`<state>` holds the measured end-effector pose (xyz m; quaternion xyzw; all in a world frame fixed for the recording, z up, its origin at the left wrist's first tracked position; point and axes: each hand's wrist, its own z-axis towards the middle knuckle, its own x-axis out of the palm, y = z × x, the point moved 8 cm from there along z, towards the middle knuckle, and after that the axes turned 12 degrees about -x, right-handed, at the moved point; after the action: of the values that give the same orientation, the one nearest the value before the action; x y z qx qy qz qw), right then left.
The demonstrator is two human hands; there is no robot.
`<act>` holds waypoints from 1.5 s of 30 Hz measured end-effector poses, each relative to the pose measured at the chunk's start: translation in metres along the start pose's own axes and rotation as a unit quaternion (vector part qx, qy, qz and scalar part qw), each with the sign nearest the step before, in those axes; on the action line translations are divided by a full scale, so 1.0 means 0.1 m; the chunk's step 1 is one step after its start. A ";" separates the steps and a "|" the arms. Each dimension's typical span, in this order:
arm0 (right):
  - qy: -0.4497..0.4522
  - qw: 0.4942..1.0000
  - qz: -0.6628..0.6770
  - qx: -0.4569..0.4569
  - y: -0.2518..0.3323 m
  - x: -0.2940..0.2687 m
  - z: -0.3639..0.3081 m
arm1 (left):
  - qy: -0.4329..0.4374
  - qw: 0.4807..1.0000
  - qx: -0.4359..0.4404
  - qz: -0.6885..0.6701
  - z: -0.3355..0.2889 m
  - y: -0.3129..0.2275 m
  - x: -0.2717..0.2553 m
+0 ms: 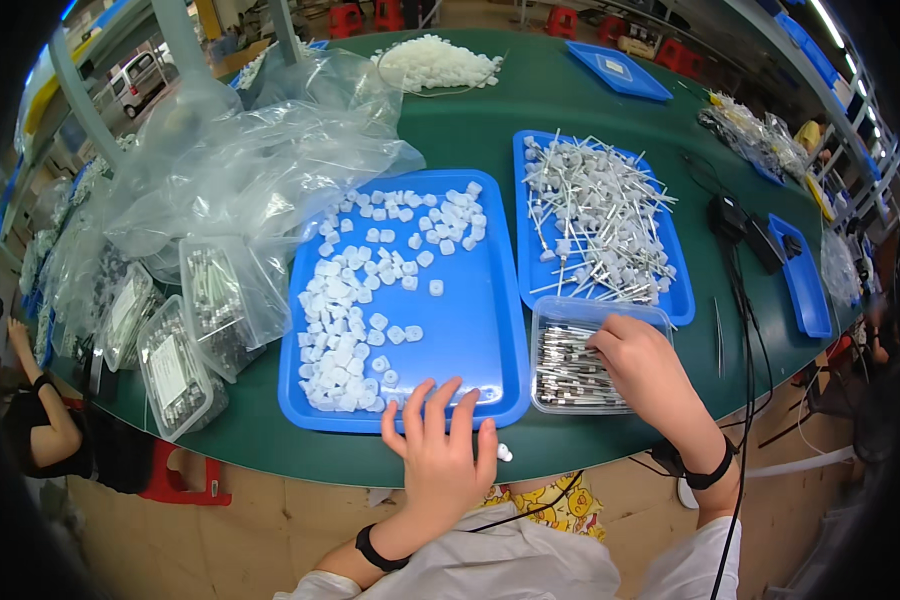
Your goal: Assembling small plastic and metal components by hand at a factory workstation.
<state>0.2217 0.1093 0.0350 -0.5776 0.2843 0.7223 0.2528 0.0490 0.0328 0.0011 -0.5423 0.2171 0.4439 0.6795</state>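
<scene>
My left hand [438, 445] rests over the near edge of a blue tray [450, 340], fingers spread. Small white plastic caps [345, 330] lie loose in that tray, mostly along its left and far sides; one sits by my left fingertips. To the right, my right hand [638, 365] reaches into a clear plastic box [625, 312] full of thin metal rods [570, 365]. Its thumb and fingers are pinched together at the rods; whatever is between the tips is hidden. A few white pieces [504, 453] lie on the table's near edge, beside my left hand.
Behind the box, a second blue tray [682, 290] holds a heap of rods with white heads [600, 215]. Clear bags [260, 160] and boxes of rods [175, 370] crowd the left. Tweezers [718, 338] and black cables [745, 320] lie right. A white cap pile [435, 62] stands far back.
</scene>
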 end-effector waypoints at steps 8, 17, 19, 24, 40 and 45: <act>-0.016 1.000 -0.016 0.010 0.01 -0.10 -0.01 | -0.015 0.992 0.033 -0.118 0.07 0.03 -0.24; -0.201 0.979 0.030 0.019 0.28 -0.68 -0.16 | -0.009 0.994 0.043 0.102 0.52 0.23 -0.21; -0.237 0.970 0.043 0.031 0.35 -0.73 -0.23 | 0.002 0.993 0.039 0.109 0.50 0.24 -0.19; -0.342 0.924 0.146 0.087 0.48 -0.76 -0.41 | 0.018 0.998 0.032 0.050 0.56 0.27 -0.18; -0.447 0.769 0.450 0.078 0.77 -0.37 -0.69 | -0.033 0.997 -0.004 -0.071 0.65 0.35 -0.23; -0.446 0.737 0.500 0.089 0.78 -0.34 -0.70 | -0.019 0.982 -0.010 -0.190 0.59 0.19 -0.52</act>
<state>0.2231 0.0037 0.0657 0.0613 0.4496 0.8911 0.0035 -0.0048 0.0691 0.0502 -0.5723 0.0932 0.3193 0.7495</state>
